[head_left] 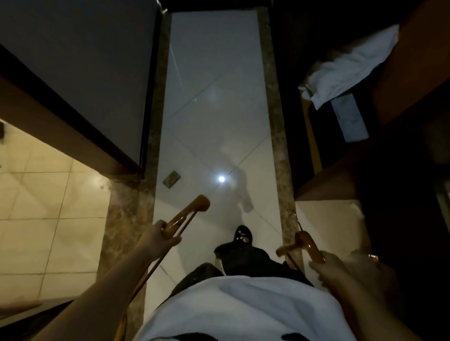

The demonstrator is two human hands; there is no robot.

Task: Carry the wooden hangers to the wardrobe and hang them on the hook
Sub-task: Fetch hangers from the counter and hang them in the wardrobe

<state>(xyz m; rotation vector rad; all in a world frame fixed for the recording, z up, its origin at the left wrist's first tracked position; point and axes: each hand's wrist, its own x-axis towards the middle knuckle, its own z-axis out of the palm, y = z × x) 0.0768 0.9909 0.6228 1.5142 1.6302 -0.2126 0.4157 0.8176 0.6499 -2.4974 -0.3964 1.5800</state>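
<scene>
My left hand (158, 236) is closed around a wooden hanger (189, 210) whose rounded end points up and forward over the white floor. Its thin lower bar runs back along my forearm. My right hand (344, 269) grips a second wooden hanger (307, 246), and its metal hook wire rises toward the marble strip on the right. Both hangers are carried low in front of my white shirt. The wardrobe hook is not visible; a dark wooden compartment (332, 178) lies open to the right.
I stand in a narrow corridor with a white tiled floor (210, 102) edged by brown marble strips (277, 136). A dark door panel (68, 39) and a beige tiled room are on the left. A white cloth (353, 65) lies on a shelf at the right. My black shoe (243, 234) steps forward.
</scene>
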